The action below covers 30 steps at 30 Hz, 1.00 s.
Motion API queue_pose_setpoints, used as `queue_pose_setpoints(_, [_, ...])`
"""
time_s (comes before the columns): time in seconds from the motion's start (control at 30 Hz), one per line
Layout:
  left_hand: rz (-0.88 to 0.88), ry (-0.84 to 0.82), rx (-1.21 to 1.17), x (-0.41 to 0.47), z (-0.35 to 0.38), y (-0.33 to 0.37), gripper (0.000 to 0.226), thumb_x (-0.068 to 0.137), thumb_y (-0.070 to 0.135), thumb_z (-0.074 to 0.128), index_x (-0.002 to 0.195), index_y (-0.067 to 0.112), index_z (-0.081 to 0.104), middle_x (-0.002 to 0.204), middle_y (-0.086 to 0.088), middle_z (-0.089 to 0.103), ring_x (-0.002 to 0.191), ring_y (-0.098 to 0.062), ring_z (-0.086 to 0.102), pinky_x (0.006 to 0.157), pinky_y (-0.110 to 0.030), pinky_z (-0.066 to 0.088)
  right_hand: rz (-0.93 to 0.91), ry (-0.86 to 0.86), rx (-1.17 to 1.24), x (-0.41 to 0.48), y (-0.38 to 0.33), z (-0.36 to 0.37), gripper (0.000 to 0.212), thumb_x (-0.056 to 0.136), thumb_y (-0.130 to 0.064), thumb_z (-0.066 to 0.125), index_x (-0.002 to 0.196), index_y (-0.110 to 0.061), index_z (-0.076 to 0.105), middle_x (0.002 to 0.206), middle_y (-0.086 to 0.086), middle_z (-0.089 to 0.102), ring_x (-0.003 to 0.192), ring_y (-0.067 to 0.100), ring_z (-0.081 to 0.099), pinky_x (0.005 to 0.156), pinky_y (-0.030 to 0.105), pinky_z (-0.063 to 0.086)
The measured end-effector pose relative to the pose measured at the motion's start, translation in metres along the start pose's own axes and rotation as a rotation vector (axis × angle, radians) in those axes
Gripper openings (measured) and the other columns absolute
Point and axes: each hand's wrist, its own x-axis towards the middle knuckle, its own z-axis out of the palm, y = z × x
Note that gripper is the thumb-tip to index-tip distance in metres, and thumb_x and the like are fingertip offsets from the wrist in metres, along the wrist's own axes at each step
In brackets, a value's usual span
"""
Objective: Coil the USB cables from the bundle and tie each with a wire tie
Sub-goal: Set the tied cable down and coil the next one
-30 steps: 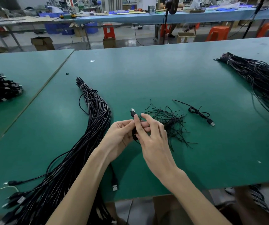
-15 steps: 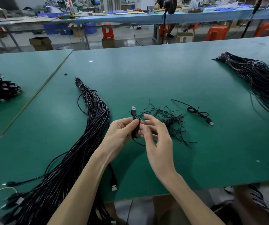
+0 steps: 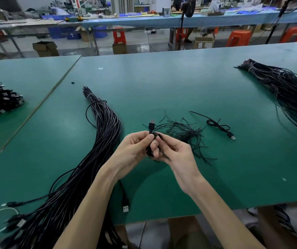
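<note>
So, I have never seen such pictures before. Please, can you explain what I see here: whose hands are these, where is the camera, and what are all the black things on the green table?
There is no machine here: a person works with bare hands, and the camera sits on the person's head, looking forward and down. The left hand grips a small coiled cable, its USB plug pointing up; the right hand pinches the same coil. On the green table lie a long cable bundle at the left, a loose heap of wire ties behind the hands, one gathered cable beside the heap, and a second bundle at the far right.
</note>
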Motion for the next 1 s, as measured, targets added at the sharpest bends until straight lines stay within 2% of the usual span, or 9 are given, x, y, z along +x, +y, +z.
queue_pose_setpoints(0.17, [0.040, 0.008, 0.073, -0.001, 0.000, 0.000, 0.022, 0.104, 0.021, 0.052, 0.101, 0.002, 0.063, 0.076, -0.004, 0.055, 0.072, -0.022, 0.061, 0.080, -0.032, 0.053, -0.149, 0.117, -0.135, 0.002, 0.011, 0.005, 0.028, 0.102, 0.002, 0.056, 0.108, -0.014, 0.078, 0.081, 0.009, 0.071, 0.064, 0.014, 0.057, 0.076, 0.031, 0.061])
queue_pose_setpoints(0.27, [0.081, 0.025, 0.106, -0.002, 0.001, -0.001, 0.022, 0.104, 0.019, 0.052, 0.100, 0.001, 0.063, 0.075, -0.006, 0.055, 0.074, -0.024, 0.061, 0.082, -0.032, 0.053, -0.219, 0.187, -0.228, 0.005, 0.016, 0.005, 0.030, 0.101, 0.006, 0.056, 0.111, -0.012, 0.078, 0.093, 0.023, 0.069, 0.066, 0.017, 0.059, 0.074, 0.031, 0.058])
queue_pose_setpoints(0.33, [0.110, 0.033, 0.116, -0.002, 0.003, -0.002, 0.022, 0.103, 0.019, 0.052, 0.098, 0.000, 0.062, 0.075, -0.008, 0.054, 0.075, -0.026, 0.060, 0.082, -0.034, 0.052, -0.256, 0.204, -0.281, 0.008, 0.016, 0.005, 0.028, 0.100, 0.005, 0.057, 0.111, -0.010, 0.078, 0.096, 0.025, 0.067, 0.065, 0.018, 0.059, 0.072, 0.030, 0.054])
queue_pose_setpoints(0.5, [0.163, 0.047, 0.153, -0.002, 0.006, -0.002, 0.029, 0.101, 0.022, 0.055, 0.098, -0.006, 0.059, 0.072, -0.007, 0.051, 0.074, -0.027, 0.057, 0.082, -0.033, 0.051, -0.308, 0.216, -0.351, 0.010, 0.010, 0.005, 0.024, 0.099, 0.002, 0.062, 0.106, -0.012, 0.080, 0.092, 0.011, 0.068, 0.061, 0.014, 0.060, 0.065, 0.025, 0.052])
queue_pose_setpoints(0.6, [0.151, 0.077, 0.166, -0.002, 0.006, -0.001, 0.030, 0.104, 0.018, 0.051, 0.095, -0.010, 0.056, 0.070, -0.004, 0.050, 0.070, -0.026, 0.057, 0.079, -0.031, 0.051, -0.328, 0.202, -0.452, 0.010, 0.010, 0.003, 0.022, 0.100, -0.002, 0.063, 0.110, -0.013, 0.080, 0.094, 0.003, 0.068, 0.065, 0.017, 0.064, 0.068, 0.033, 0.055])
queue_pose_setpoints(0.67, [0.127, 0.076, 0.151, -0.003, 0.006, 0.001, 0.025, 0.105, 0.017, 0.049, 0.095, -0.004, 0.059, 0.068, 0.000, 0.049, 0.067, -0.023, 0.057, 0.079, -0.030, 0.052, -0.337, 0.187, -0.541, 0.009, 0.008, 0.003, 0.022, 0.100, -0.005, 0.064, 0.111, -0.016, 0.080, 0.097, 0.000, 0.069, 0.074, 0.021, 0.069, 0.075, 0.038, 0.058])
queue_pose_setpoints(0.8, [0.067, 0.055, 0.091, -0.004, 0.006, 0.006, 0.021, 0.106, 0.016, 0.047, 0.097, 0.001, 0.058, 0.067, 0.003, 0.045, 0.062, -0.020, 0.055, 0.089, -0.038, 0.054, -0.319, 0.133, -0.551, 0.008, -0.001, -0.002, 0.028, 0.099, -0.004, 0.065, 0.106, -0.026, 0.080, 0.097, -0.007, 0.071, 0.079, 0.014, 0.074, 0.076, 0.021, 0.056])
queue_pose_setpoints(0.87, [0.050, 0.078, 0.064, -0.004, 0.005, 0.007, 0.022, 0.105, 0.016, 0.045, 0.095, 0.003, 0.059, 0.066, 0.004, 0.043, 0.059, -0.016, 0.050, 0.083, -0.033, 0.053, -0.299, 0.106, -0.552, 0.008, -0.002, -0.003, 0.028, 0.099, -0.004, 0.065, 0.111, -0.024, 0.080, 0.098, -0.008, 0.071, 0.080, 0.015, 0.074, 0.077, 0.024, 0.059])
queue_pose_setpoints(1.0, [0.052, 0.122, 0.119, -0.002, 0.005, 0.004, 0.024, 0.104, 0.020, 0.045, 0.092, 0.006, 0.060, 0.065, 0.005, 0.042, 0.060, -0.012, 0.042, 0.067, -0.020, 0.040, -0.281, 0.120, -0.529, 0.008, 0.000, -0.005, 0.030, 0.098, -0.003, 0.066, 0.116, -0.023, 0.078, 0.101, -0.004, 0.071, 0.075, 0.018, 0.073, 0.070, 0.026, 0.061])
